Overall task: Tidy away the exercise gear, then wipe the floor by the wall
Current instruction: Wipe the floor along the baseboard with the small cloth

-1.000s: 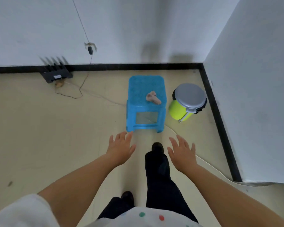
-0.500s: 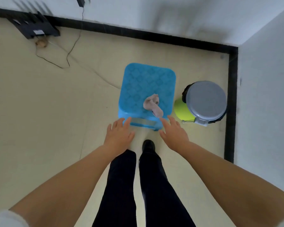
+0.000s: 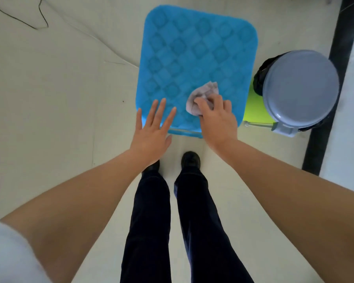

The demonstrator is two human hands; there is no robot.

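Right hand [image 3: 217, 117] gathering a grey cloth [image 3: 202, 94] off a blue stool [image 3: 192, 48].
Left hand [image 3: 151, 127] flat, released; a loose pinch could drop the cloth.

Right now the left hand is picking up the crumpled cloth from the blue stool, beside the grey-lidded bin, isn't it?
Not quite: the right hand takes the crumpled cloth from the blue stool, beside the grey-lidded bin. The left hand is open, as the head view shows.

Domestic room corner: pale floor [image 3: 49, 99], black skirting [image 3: 325, 99], blue plastic stool [image 3: 192, 48], lidded pedal bin [image 3: 298, 88], loose cables [image 3: 39, 17].
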